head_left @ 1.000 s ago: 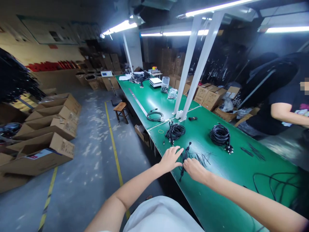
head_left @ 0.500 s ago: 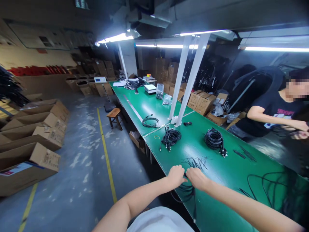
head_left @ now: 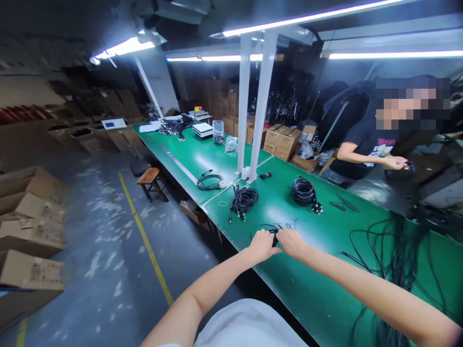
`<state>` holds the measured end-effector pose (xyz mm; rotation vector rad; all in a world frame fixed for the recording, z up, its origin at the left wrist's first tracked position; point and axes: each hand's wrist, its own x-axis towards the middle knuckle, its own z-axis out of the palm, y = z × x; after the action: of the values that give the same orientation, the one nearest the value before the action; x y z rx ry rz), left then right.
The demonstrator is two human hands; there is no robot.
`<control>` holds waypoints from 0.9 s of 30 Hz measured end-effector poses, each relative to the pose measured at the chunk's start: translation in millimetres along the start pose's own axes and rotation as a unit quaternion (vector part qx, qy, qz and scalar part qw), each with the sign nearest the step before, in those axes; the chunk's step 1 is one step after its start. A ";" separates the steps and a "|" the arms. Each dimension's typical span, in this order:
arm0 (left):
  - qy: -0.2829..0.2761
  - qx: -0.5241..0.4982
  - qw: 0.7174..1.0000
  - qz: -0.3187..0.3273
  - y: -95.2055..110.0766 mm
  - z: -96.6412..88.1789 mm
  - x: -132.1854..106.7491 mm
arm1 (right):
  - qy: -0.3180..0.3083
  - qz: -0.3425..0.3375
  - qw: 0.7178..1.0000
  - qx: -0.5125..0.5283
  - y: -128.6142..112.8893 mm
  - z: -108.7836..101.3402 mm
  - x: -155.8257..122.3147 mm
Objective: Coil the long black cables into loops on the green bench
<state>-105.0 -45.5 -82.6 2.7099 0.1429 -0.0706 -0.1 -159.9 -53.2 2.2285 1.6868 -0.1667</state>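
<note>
Black cable (head_left: 276, 237) | visible bit points away from body, full axis hidden | left hand (head_left: 263, 245), right hand (head_left: 292, 242): clamped on it

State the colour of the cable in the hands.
The cable is black; the head view shows it.

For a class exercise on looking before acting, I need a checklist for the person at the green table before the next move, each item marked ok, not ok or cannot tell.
1. Left hand and right hand close together at the black cable: ok.
2. Both hands fully closed on it: cannot tell; the fingers are partly hidden.
3. Near coil and far coil apart from the hands: ok.
4. Thin black strips gathered neatly: not ok; they lie scattered just beyond the hands.
5. Loose cables at the right tidy: not ok; they spread in a tangle.
6. Co-worker's hand away from these hands: ok.
</note>
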 end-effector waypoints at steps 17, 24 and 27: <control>-0.049 -0.477 0.873 -0.091 16.6 42.1 25.3 | -0.023 0.005 0.998 0.065 13.1 2.2 -21.3; 0.041 -0.675 0.696 -0.240 12.5 70.1 2.5 | 0.032 0.154 0.971 0.182 -37.8 29.3 -17.0; 0.104 -0.758 0.569 -0.301 -16.1 55.4 17.4 | 0.029 0.128 0.961 0.243 -45.3 41.6 -28.0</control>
<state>-91.1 -52.5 -140.8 0.8044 0.7674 0.1316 -46.7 -188.6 -92.8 2.8084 1.4846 -0.5017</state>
